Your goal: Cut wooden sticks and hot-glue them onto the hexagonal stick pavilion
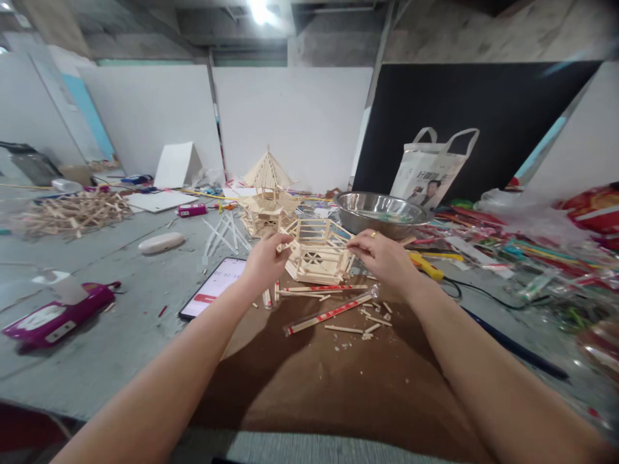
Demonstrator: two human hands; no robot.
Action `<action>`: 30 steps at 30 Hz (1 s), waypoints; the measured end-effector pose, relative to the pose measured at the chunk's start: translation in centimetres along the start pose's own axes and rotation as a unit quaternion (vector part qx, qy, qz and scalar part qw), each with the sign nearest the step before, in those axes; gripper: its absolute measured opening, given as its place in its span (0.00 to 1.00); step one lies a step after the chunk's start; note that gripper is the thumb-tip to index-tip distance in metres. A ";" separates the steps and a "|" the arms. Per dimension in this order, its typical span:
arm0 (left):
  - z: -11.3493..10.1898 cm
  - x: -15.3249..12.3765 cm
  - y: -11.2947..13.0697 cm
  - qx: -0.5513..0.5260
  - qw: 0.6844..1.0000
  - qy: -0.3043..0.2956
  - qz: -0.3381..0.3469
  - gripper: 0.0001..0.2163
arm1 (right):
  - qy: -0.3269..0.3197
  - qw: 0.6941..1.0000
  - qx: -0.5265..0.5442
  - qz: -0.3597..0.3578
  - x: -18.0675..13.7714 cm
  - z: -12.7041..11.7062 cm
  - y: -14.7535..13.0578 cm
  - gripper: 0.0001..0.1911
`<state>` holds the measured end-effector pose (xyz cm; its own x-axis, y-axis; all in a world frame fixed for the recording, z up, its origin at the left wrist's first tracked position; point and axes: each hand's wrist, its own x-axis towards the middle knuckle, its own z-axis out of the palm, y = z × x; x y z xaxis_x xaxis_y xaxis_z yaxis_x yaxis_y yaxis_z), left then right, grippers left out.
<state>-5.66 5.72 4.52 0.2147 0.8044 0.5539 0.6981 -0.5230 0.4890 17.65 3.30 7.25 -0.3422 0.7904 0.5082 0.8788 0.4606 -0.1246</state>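
Note:
A small hexagonal frame of wooden sticks (316, 251) sits on a brown board (338, 380) in front of me. My left hand (265, 263) is closed, its fingers pinching the frame's left edge. My right hand (384, 258), with a ring on one finger, pinches the frame's right edge. Below the frame lie wrapped chopsticks (329, 314) and several short stick offcuts (370, 321). A finished stick pavilion (267, 190) with a pointed roof stands just behind.
A phone (213, 295) with a lit screen lies left of my left hand. A steel bowl (377, 211), a yellow tool (425, 265) and a black cable sit to the right. Coloured packets cover the right side. A purple case (58, 316) and a stick pile (77, 211) lie left.

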 end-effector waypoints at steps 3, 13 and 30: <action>-0.7 1.8 -1.0 0.033 0.999 -0.028 0.029 0.13 | -0.002 1.000 0.013 0.008 0.7 0.6 0.8 0.11; -0.4 4.9 -1.5 0.024 0.971 -0.177 0.161 0.12 | -0.038 0.997 0.053 0.034 0.2 2.1 1.5 0.12; 0.9 5.0 -2.4 0.025 0.969 -0.132 0.207 0.07 | -0.022 0.999 0.036 0.027 0.3 2.5 1.2 0.12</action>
<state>-5.61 11.24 5.51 0.6461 0.5766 0.5000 0.5455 -0.8071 0.2258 17.76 5.09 5.16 -0.3110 0.8307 0.4617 0.8708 0.4437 -0.2117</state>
